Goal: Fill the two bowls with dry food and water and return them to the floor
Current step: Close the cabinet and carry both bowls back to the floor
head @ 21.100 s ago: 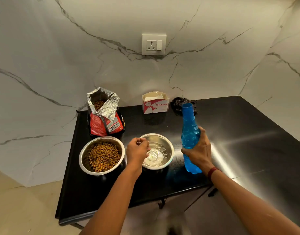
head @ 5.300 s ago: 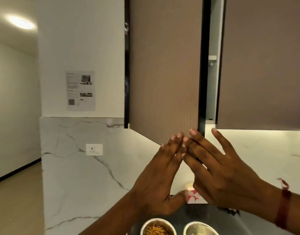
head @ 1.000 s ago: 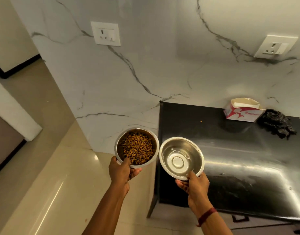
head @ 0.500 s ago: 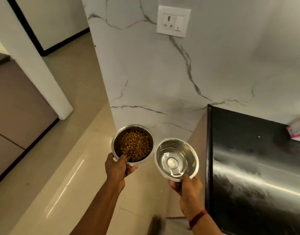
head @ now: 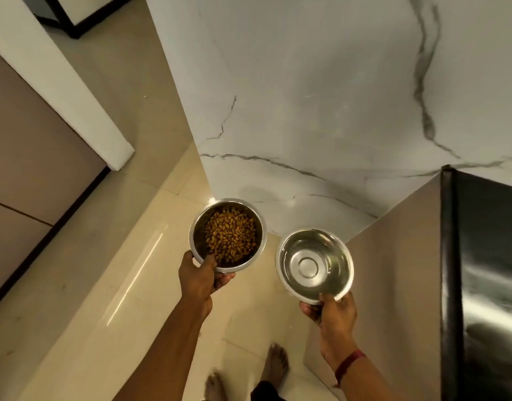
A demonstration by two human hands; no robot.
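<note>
I hold two steel bowls in the air above the beige tiled floor (head: 84, 285). My left hand (head: 201, 277) grips the near rim of the food bowl (head: 197, 227), which is filled with brown dry kibble (head: 231, 238), thumb inside the rim. My right hand (head: 331, 314) pinches the near rim of the water bowl (head: 314, 266), which holds clear water. The two bowls are side by side and apart, food bowl on the left and slightly farther from me.
A white marble wall (head: 321, 96) rises ahead. The black countertop (head: 492, 270) and its brown cabinet side (head: 393, 285) stand at the right. My bare feet (head: 273, 366) are below. A white pillar (head: 61, 91) and brown panels lie at the left.
The view has tilted down and swung left, away from the counter. Both bowls are off the counter and sit over the floor; my feet have come into sight.
</note>
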